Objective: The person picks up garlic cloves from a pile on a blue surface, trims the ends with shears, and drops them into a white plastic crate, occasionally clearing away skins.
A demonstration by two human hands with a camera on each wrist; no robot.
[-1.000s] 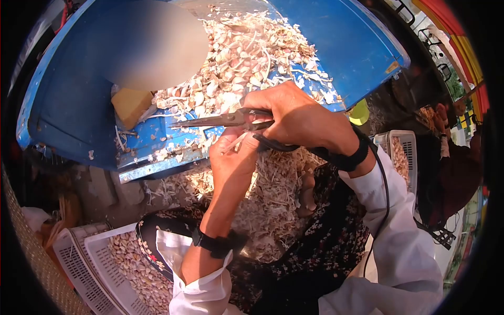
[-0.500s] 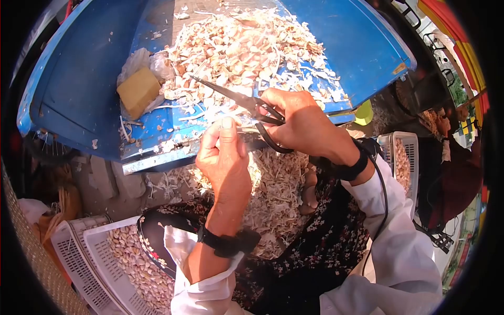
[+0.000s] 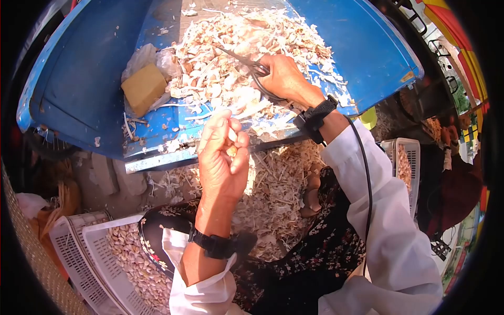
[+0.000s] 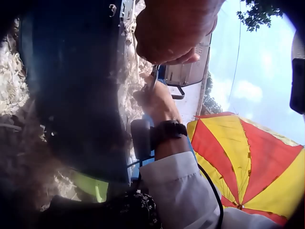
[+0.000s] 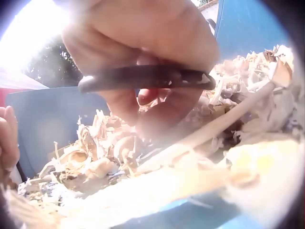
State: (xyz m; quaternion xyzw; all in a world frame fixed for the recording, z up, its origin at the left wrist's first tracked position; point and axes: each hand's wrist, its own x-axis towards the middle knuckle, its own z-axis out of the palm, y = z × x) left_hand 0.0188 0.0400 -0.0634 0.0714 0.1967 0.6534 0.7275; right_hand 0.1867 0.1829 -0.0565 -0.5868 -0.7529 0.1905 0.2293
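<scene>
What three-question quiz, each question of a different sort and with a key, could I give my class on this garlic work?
1. Multiple choice: what does the right hand hold?
a) a yellow block
b) scissors
c) a brush

2. True or false: the umbrella seen in the left wrist view has red and yellow panels.

3. Fill the gap: on the person's left, beside the flowered cloth, garlic cloves lie in a white ______.

Key: 1. b; 2. true; 3. basket

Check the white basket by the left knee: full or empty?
Not empty. In the head view, the white basket has garlic cloves heaped across its visible part; the knee hides some, so full, cannot tell.
</scene>
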